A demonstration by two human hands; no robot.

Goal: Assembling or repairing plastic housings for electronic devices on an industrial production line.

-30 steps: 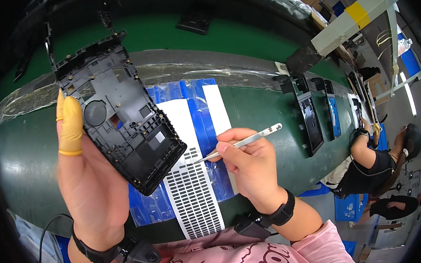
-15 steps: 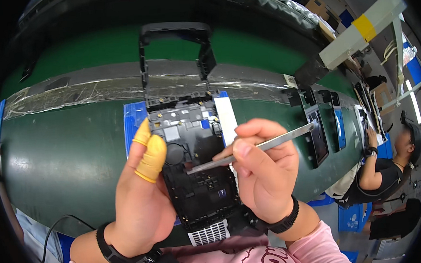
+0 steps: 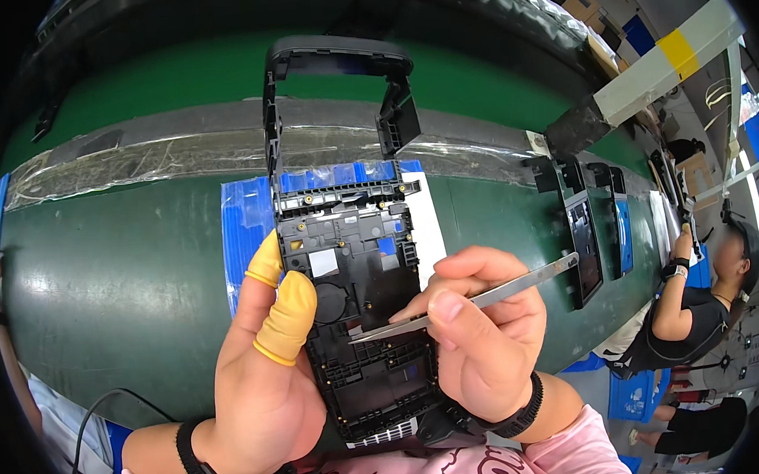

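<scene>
Grey beam (image 3: 635, 85) with yellow band (image 3: 678, 54), upper right. Person (image 3: 694, 331) in black cap, blue crate (image 3: 630, 397) near.

Worn are a pink shirt (image 3: 575, 442) with maroon print (image 3: 498, 464), ridged black wrist straps (image 3: 527, 411) and yellow cots (image 3: 287, 321) on left fingers (image 3: 248, 306).

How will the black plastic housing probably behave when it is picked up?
The black plastic housing is probably stiff, since its ribbed body looks straight in the left hand. It is likely light for its size, as it looks like a shallow shell. The loop at its top may flex more easily, because its side arms are slender.
</scene>
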